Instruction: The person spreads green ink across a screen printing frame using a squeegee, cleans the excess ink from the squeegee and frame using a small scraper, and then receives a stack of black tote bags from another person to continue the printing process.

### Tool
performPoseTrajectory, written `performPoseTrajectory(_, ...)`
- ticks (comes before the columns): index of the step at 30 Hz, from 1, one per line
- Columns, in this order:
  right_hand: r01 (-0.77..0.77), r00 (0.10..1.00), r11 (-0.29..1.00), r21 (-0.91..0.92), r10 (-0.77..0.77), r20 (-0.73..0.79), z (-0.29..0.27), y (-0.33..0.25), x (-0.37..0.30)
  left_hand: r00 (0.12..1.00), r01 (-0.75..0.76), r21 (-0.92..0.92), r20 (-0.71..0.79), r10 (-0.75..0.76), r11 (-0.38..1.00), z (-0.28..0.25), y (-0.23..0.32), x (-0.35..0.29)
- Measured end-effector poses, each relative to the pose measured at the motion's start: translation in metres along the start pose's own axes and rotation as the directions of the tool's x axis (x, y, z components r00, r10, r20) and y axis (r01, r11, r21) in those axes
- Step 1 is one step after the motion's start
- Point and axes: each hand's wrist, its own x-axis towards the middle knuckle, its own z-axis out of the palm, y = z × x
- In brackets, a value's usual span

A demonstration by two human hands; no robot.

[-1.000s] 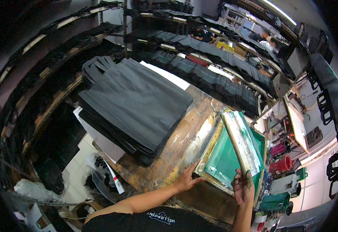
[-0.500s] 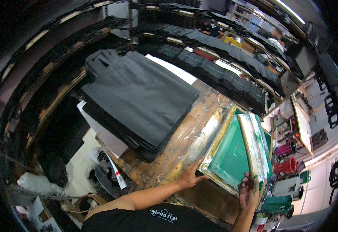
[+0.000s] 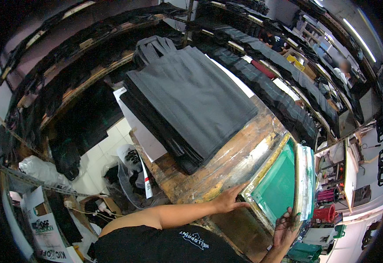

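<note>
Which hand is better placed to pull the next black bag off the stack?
Left, probably. The left hand lies flat at the screen frame's near corner, on the side toward the stack of black bags. The right hand grips the frame's far end, farther from the stack.

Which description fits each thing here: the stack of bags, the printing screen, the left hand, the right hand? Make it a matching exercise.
Things:
1. stack of bags
2. printing screen
3. left hand
4. right hand

Descriptions:
A. green mesh in a frame
B. dark grey, piled flat on the wooden table
C. ink-stained, at the screen's near edge
D. fingers spread on the screen's near left corner

Pairs: 1-B, 2-A, 3-D, 4-C
</note>
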Motion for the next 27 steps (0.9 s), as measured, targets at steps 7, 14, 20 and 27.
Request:
performPoseTrajectory(7, -0.011, 1.000, 0.999, -0.030, 0.011, -0.011, 0.014, -0.004, -0.010, 0.998, -0.036, -0.005, -0.046, 0.036, 0.999, 0.004, -0.008, -0.002)
performPoseTrajectory(14, 0.009, 0.999, 0.998, -0.055, -0.012, -0.045, 0.017, -0.003, -0.024, 0.999, -0.013, 0.005, -0.047, 0.013, 1.000, 0.006, -0.007, -0.003)
performPoseTrajectory(20, 0.060, 0.994, 0.994, -0.093, -0.069, -0.088, 0.009, -0.019, -0.016, 0.998, -0.023, -0.026, -0.054, 0.022, 0.999, 0.008, -0.013, 0.002)
performPoseTrajectory(27, 0.198, 0.976, 0.979, -0.051, -0.201, -0.080, -0.008, -0.050, -0.009, 0.998, -0.038, -0.068, -0.057, 0.034, 0.997, 0.009, -0.007, 0.005)
